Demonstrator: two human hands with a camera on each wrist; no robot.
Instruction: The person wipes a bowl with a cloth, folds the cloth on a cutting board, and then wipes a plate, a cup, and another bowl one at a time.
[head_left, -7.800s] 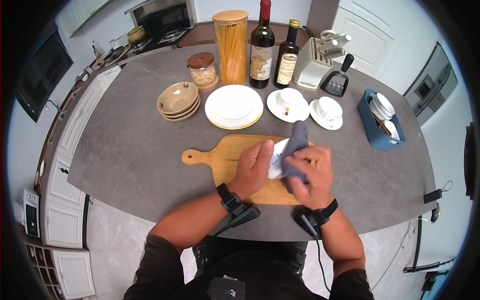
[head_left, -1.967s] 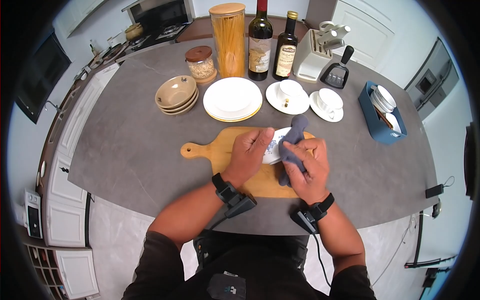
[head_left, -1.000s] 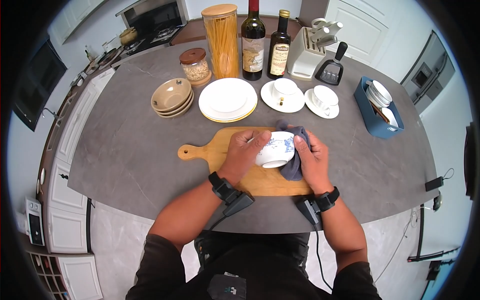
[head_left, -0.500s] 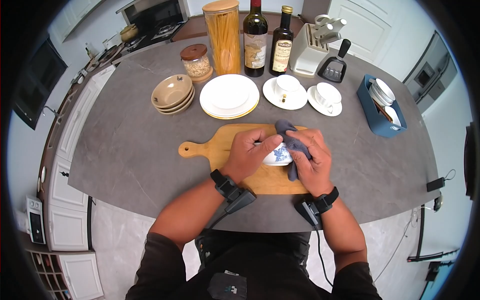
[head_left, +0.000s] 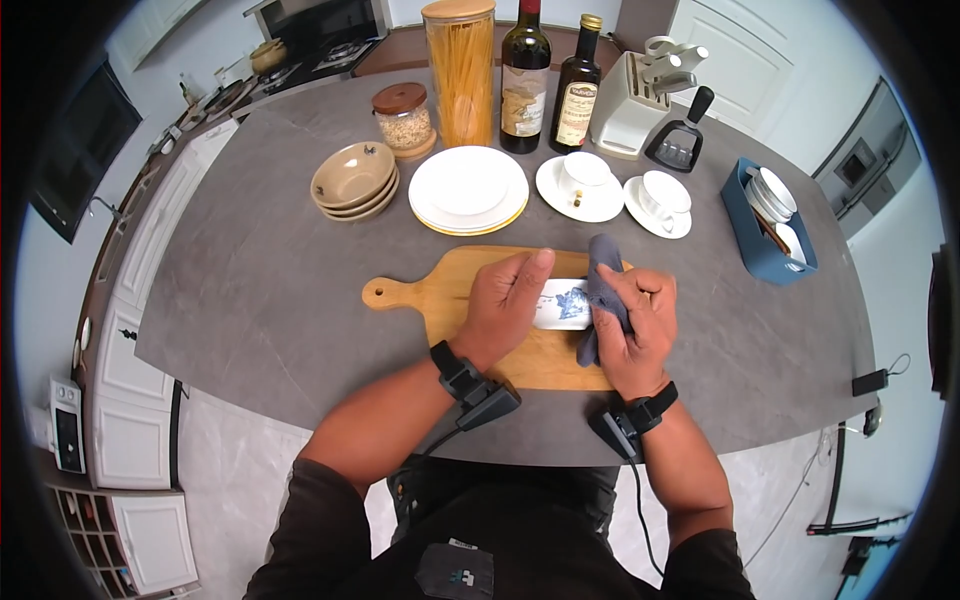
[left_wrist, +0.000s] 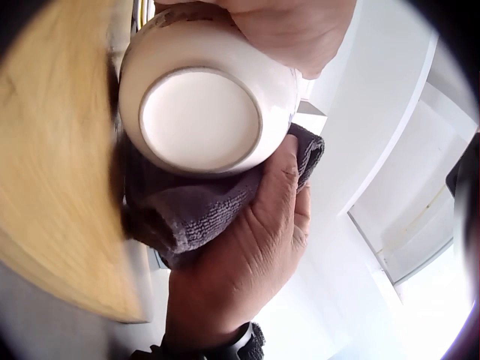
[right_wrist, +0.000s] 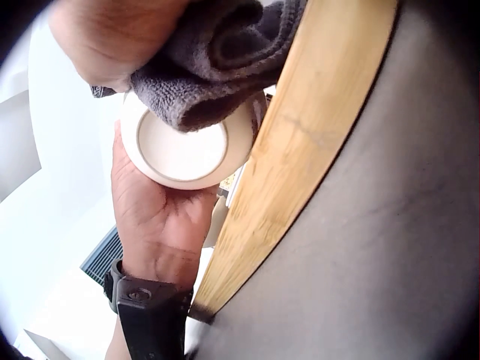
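A small white bowl point(head_left: 562, 306) with a blue pattern is held over the wooden cutting board point(head_left: 462, 352). My left hand point(head_left: 503, 308) grips its left side, thumb raised. On the opposite side, my right hand point(head_left: 640, 328) pinches a dark grey cloth point(head_left: 602, 262) against the bowl. Both wrist views show the bowl on its side, its round base point(left_wrist: 201, 120) facing the cameras. The cloth point(right_wrist: 202, 71) is bunched and wraps part of the rim side in the right wrist view. The bowl's inside is hidden.
Behind the board stand stacked tan bowls point(head_left: 352, 178), white plates point(head_left: 468, 192), and two cups on saucers point(head_left: 580, 195). Farther back are a pasta jar point(head_left: 462, 80), two bottles point(head_left: 525, 90) and a knife block point(head_left: 628, 110). A blue bin point(head_left: 755, 235) holds dishes at right.
The bowl has turned in my hands, from tilted with its base visible a second ago to lying sideways. My right hand has shifted the cloth along the bowl's right side.
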